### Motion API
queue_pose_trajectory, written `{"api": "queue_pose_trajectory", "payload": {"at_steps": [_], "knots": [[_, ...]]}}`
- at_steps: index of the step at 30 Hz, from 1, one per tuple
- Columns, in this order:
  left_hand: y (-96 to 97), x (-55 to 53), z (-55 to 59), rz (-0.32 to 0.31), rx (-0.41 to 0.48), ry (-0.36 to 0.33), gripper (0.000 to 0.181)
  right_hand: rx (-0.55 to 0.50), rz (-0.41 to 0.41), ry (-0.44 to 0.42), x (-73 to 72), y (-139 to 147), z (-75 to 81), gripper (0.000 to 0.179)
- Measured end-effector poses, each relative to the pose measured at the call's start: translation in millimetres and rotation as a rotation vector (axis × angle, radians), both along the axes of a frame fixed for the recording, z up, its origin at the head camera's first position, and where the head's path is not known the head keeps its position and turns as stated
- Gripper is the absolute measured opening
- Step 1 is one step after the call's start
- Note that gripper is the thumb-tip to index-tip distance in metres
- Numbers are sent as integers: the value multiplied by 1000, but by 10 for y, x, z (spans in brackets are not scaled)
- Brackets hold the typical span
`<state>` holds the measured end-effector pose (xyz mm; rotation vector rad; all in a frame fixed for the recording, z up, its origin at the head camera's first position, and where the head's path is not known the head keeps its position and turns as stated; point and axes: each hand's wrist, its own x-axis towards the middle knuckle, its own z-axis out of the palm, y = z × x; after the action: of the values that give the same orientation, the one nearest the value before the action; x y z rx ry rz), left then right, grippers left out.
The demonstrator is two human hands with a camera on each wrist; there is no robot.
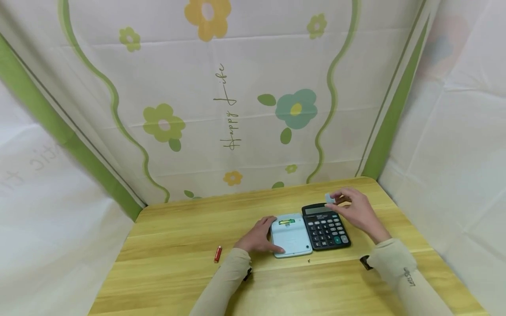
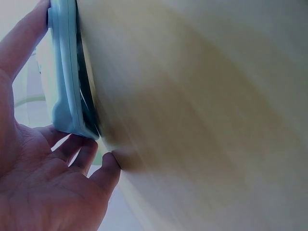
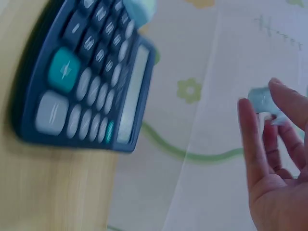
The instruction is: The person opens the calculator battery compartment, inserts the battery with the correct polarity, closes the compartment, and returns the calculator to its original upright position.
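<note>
A light blue calculator (image 1: 291,241) lies back side up on the wooden table, its battery slot uncovered and a green battery (image 1: 286,222) in it. My left hand (image 1: 256,237) grips its left side, with thumb and fingers at opposite edges; the left wrist view shows the casing (image 2: 61,72) edge-on between them. Above the display of a black calculator (image 1: 325,232), my right hand (image 1: 357,213) pinches a small light blue piece that looks like a battery cover (image 1: 329,198). In the right wrist view this piece (image 3: 261,99) sits between thumb and fingertip.
A red battery (image 1: 218,254) lies on the table left of my left hand. Near the calculators' front edge is a tiny dark object (image 1: 309,261), like a screw. White flowered cloth (image 1: 245,87) hangs behind the table (image 1: 174,245) and on both sides.
</note>
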<state>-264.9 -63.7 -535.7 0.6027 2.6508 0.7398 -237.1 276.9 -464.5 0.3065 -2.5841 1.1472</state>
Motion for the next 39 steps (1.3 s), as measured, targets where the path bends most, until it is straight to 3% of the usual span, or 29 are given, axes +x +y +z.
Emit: {"api": "queue_pose_trajectory", "payload": {"at_steps": [10, 17, 22, 28, 34, 39], "knots": [[-8, 11, 6, 0, 15, -8, 112, -82, -23, 79, 40, -106, 49, 23], [-13, 18, 23, -3, 6, -5, 112, -158, 3, 60, 90, -159, 83, 29], [-1, 22, 9, -5, -1, -1, 112, -187, 30, 75, 117, -174, 85, 21], [1, 24, -8, -3, -2, -8, 112, -271, 145, 78, 127, -141, 55, 22], [-1, 30, 16, 4, 4, -8, 112, -477, 283, 2, 102, -133, 53, 21], [-3, 17, 2, 2, 1, -8, 112, -498, 292, -8, 107, -132, 57, 22]]}}
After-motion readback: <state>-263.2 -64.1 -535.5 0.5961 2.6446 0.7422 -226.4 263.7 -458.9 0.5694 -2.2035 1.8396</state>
